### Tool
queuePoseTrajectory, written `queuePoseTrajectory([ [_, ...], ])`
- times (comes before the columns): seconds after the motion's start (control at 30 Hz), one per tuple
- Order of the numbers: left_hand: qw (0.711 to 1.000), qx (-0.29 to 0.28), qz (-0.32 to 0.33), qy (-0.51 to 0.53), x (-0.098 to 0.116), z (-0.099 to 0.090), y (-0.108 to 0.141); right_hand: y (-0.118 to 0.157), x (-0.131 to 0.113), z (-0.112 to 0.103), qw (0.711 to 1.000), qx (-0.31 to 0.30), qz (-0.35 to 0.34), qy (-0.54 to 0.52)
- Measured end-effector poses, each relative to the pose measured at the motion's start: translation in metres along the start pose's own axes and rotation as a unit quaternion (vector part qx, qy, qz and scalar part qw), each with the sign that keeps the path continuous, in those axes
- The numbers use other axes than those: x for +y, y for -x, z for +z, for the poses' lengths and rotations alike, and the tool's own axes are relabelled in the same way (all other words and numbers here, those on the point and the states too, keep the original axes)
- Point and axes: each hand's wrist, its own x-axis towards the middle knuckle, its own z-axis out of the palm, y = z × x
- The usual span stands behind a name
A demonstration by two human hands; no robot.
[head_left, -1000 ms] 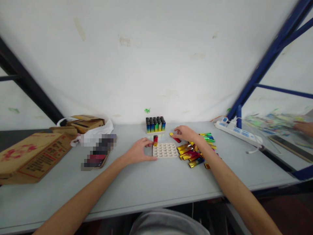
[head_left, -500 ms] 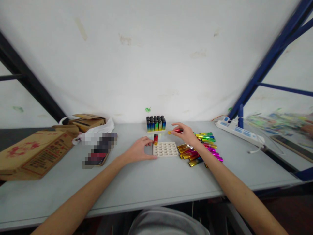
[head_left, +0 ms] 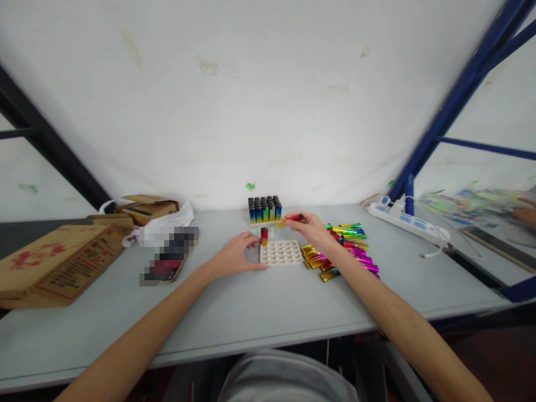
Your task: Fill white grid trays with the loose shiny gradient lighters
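Note:
A white tray with rows of round holes lies on the grey table, and one red and gold lighter stands upright in its back left corner. My left hand is at the tray's left edge, thumb and fingers spread around that side. Above the tray's back edge, my right hand pinches a red and gold lighter, held nearly level. To the right lies a loose pile of shiny lighters in gold, green and magenta. Behind stands a rack of blue and yellow lighters with black tops.
Cardboard boxes, a white plastic bag and a partly pixelated phone are at left. A power strip lies at right. Beyond the blue frame, a person's blurred hand shows near another phone.
My right hand has moved slightly left with the lighter, closer to the upright one. My left hand stays at the tray's edge. The whole view has shifted a little.

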Motion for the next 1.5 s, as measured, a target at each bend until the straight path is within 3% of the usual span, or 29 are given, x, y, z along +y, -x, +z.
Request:
queuePoseTrajectory([
  [0.47, 1.000, -0.004, 0.001, -0.002, -0.001, 0.002, 0.000, 0.008, -0.009, 0.006, 0.998, -0.064, -0.007, 0.003],
  [0.63, 1.000, -0.003, -0.002, 0.000, 0.000, 0.001, 0.000, 0.011, -0.013, 0.009, 0.994, -0.083, 0.048, -0.047],
  [0.77, 1.000, 0.002, 0.006, 0.003, 0.000, 0.001, -0.001, 0.011, -0.016, 0.010, 0.991, -0.101, 0.087, 0.008],
  [0.87, 1.000, 0.005, 0.007, 0.005, 0.000, 0.000, 0.000, 0.011, -0.015, 0.011, 0.991, -0.067, 0.043, 0.108],
  [1.03, 1.000, -0.002, 0.005, 0.001, 0.001, 0.000, 0.001, 0.015, -0.011, 0.016, 0.960, 0.011, -0.064, 0.271],
  [1.27, 1.000, 0.000, 0.004, -0.003, 0.002, 0.000, 0.000, 0.017, -0.008, 0.021, 0.946, 0.050, -0.088, 0.309],
  [1.5, 1.000, 0.002, 0.009, 0.000, 0.000, 0.001, 0.000, 0.016, -0.009, 0.020, 0.940, 0.025, -0.109, 0.322],
])
